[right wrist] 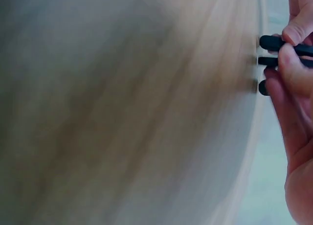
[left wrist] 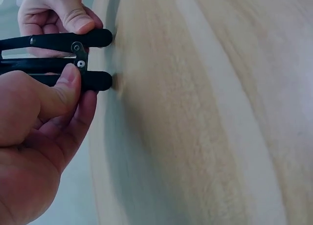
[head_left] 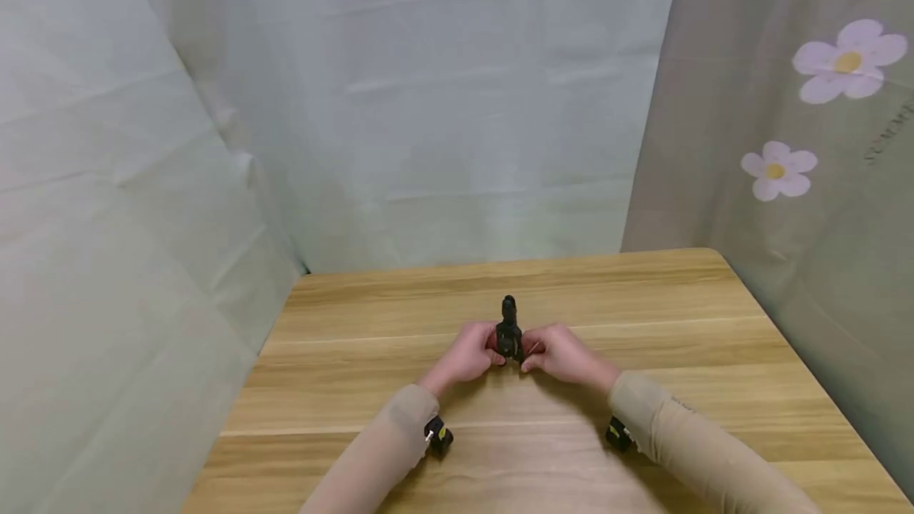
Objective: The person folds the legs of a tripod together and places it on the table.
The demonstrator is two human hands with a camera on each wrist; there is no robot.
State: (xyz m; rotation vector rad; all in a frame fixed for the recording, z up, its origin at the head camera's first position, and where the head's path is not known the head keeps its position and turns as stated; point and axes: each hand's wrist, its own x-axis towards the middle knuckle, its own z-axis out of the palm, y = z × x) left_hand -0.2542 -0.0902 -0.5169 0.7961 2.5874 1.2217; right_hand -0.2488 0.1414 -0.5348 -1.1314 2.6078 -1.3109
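Note:
A small black tripod (head_left: 509, 331) stands upright between both hands at the middle of the table. My left hand (head_left: 468, 353) grips one of its legs, the thumb laid along it by a small riveted metal brace (left wrist: 80, 63) in the left wrist view. From the other side my right hand (head_left: 562, 354) pinches another leg between thumb and fingers. In the right wrist view the rounded leg ends (right wrist: 266, 42) show close together, right at the tabletop, while the tripod's upper part is out of view there.
The wood-grain table (head_left: 357, 308) has rounded far corners. Pale cloth (head_left: 457, 101) hangs behind it and at the left, and a flower-printed curtain (head_left: 714, 101) hangs at the right. A small black camera (head_left: 439, 436) is worn on each wrist.

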